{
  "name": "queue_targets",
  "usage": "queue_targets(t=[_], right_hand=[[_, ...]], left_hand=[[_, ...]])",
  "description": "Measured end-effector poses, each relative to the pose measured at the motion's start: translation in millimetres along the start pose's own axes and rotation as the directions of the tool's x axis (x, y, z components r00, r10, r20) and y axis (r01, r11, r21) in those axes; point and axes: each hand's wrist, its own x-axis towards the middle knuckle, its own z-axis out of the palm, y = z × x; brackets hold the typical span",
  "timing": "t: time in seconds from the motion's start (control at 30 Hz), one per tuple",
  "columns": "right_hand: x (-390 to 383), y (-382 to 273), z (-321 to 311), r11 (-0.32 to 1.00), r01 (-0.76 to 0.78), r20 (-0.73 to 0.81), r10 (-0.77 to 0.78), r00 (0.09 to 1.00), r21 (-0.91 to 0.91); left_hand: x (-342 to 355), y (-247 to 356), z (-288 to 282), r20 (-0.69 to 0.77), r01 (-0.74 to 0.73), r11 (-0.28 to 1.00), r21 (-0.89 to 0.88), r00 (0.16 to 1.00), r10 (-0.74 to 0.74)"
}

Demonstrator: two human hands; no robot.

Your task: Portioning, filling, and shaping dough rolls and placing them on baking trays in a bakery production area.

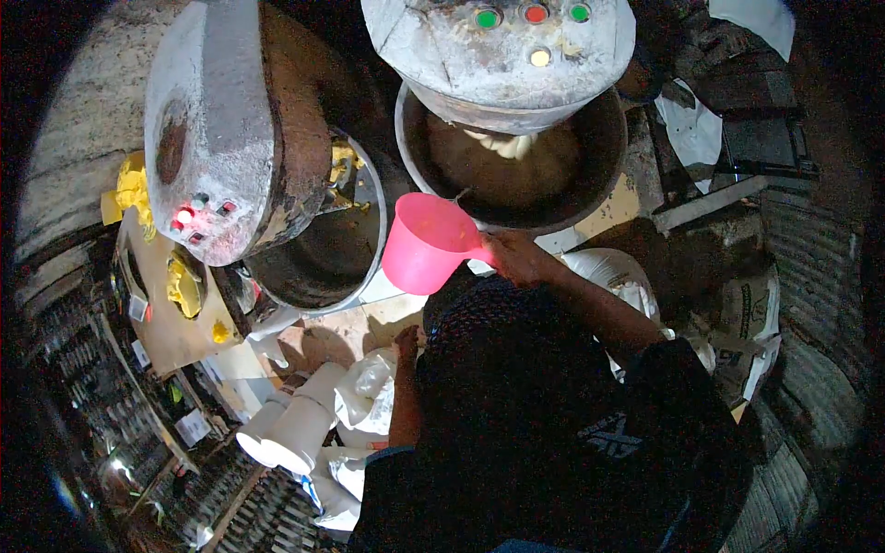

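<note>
My right hand [513,258] grips the handle of a pink plastic jug [423,251], held between two large mixer bowls. Behind it is the right bowl [601,184], with a pale dough hook or dough [502,145] under the machine head above brown contents. The left bowl [365,253] sits beneath the other machine, dark inside. My left hand [406,341] hangs low beside white plastic bags [367,396]; its fingers are small and dim, so their grip is unclear.
A flour-dusted mixer [212,111] with buttons stands left; another mixer head [498,55] is at the top. Yellow lumps [184,286] lie on a board [147,341]. White containers [300,424] sit low left, sacks [608,272] right. Corrugated surfaces [802,359] line the right.
</note>
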Motion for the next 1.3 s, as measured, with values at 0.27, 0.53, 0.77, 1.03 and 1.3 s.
queue_targets(t=[0.27,0.53,0.77,1.03,1.3], right_hand=[[9,27,8,0.998,-0.011,0.016,0.012,1.0,-0.055],[2,-10,1,0.998,-0.06,0.026,0.06,0.998,-0.013],[20,46,20,0.953,0.26,-0.16,-0.284,0.945,-0.158],[2,-28,2,0.974,-0.22,0.073,0.223,0.972,-0.045],[2,-16,-1,0.98,-0.196,0.078,0.195,0.978,0.008]], left_hand=[[14,-31,-3,0.114,-0.054,0.851,0.522,0.993,-0.007],[16,-35,3,0.075,0.013,0.953,0.303,0.996,-0.038],[15,-9,4,-0.025,0.362,0.913,0.188,0.931,-0.364],[24,-85,5,0.072,-0.131,0.975,0.178,0.99,0.12],[20,-18,6,-0.011,0.179,0.973,0.149,0.984,-0.179]])
